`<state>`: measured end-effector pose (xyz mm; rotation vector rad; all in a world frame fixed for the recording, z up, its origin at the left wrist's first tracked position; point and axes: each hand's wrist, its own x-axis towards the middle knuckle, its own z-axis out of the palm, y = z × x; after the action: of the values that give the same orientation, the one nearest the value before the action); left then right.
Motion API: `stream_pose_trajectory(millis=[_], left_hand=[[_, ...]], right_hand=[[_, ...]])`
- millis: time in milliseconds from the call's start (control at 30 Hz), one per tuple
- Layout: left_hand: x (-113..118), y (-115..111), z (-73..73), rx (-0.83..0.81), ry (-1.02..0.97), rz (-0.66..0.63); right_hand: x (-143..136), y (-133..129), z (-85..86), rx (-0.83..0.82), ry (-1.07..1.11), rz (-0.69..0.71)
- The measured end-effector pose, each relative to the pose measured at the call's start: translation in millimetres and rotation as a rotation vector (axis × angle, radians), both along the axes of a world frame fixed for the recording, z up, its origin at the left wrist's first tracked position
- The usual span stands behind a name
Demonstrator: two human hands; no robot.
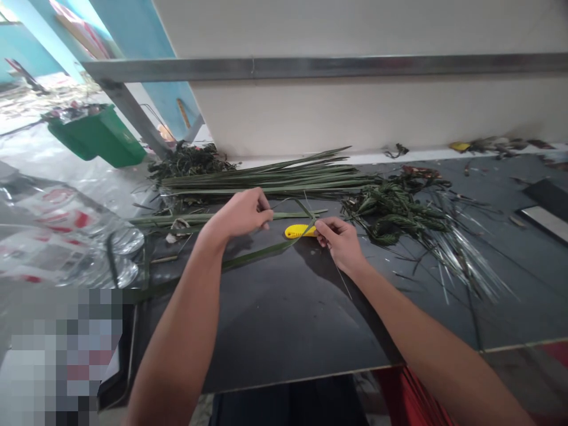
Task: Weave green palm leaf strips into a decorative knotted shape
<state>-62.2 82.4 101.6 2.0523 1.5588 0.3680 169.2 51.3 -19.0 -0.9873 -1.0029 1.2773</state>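
Observation:
My right hand (341, 241) pinches a green leaf strip (257, 255) at a bend. From there the strip runs left across the tabletop, passing behind my left forearm, while a thin pale fibre hangs down below the fingers. Directly beside those fingertips lies a yellow-handled cutter (296, 231), partly covered by the strip. My left hand (244, 213) is above the table with thumb and fingers closed together; what they hold, if anything, does not show. Beneath it, more long leaf strips (195, 218) lie on the table.
A bundle of long leaves (266, 179) lies along the back of the dark table (284, 331). Woven leaf pieces (394, 213) are piled at right, near a dark flat object (548, 207). Large plastic bottles (66, 231) and a green bin (100, 139) stand left. A metal rail (310, 66) crosses behind.

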Motion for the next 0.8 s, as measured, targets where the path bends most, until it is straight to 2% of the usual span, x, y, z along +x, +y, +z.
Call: stream_pose_trajectory(millis=[167, 333, 533, 700, 800], left_hand=[[15.7, 4.8, -15.0, -0.096, -0.234, 0.012], [24.2, 1.9, -14.1, -0.162, -0.395, -0.057], [26.5, 0.0, -10.0, -0.204, -0.461, -0.121], [30.3, 0.1, -17.1, -0.146, -0.513, -0.039], [38.8, -2.4, -22.4, -0.136, -0.446, -0.062]], right_hand=[[-2.8, -0.2, 3.4, -0.021, 0.051, -0.018], [-5.5, -0.3, 4.4, -0.046, 0.035, -0.027], [-5.2, 0.9, 4.0, -0.055, 0.044, -0.041], [-4.8, 2.0, 2.8, -0.051, 0.039, -0.045], [-4.1, 3.0, 0.2, -0.04, 0.034, -0.045]])
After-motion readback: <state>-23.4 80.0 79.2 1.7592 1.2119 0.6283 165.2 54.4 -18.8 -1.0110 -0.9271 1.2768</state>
